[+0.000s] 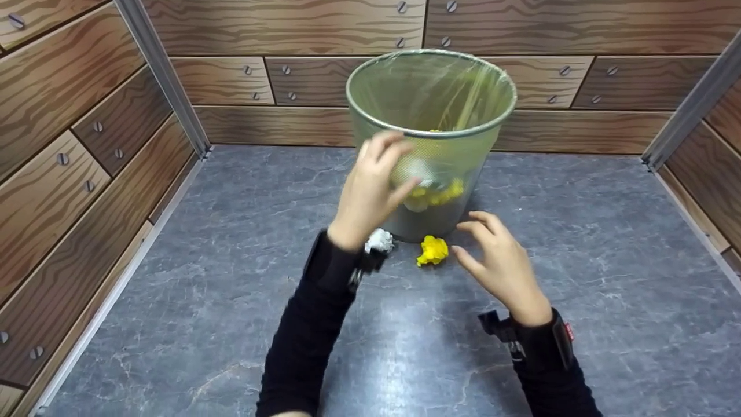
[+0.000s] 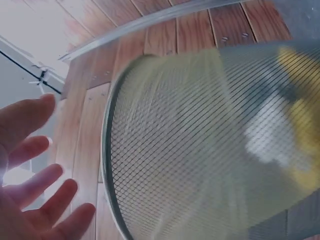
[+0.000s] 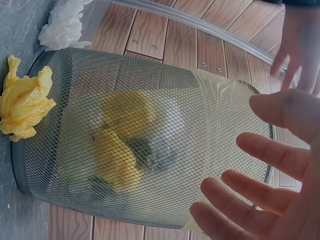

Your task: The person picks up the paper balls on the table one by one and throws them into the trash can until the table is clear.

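Observation:
A mesh wastebasket [image 1: 428,119] with a thin yellowish liner stands upright on the floor. Through its mesh, crumpled yellow paper [image 3: 129,112] and a white crumpled piece [image 2: 272,132] show inside. My left hand [image 1: 370,185] hovers by the basket's near left rim, fingers spread, holding nothing. My right hand [image 1: 501,260], fingers loosely bent and holding nothing, is to the right of a yellow crumpled paper ball [image 1: 433,251] on the floor. A white crumpled paper ball [image 1: 380,240] lies at the basket's base, partly hidden by the left wrist.
Wood-patterned panels [image 1: 220,124] wall in the back and both sides, with grey metal strips [image 1: 168,75] at the corners. The floor [image 1: 231,278] is grey and marbled. Each wrist wears a black band with a small camera [image 1: 492,323].

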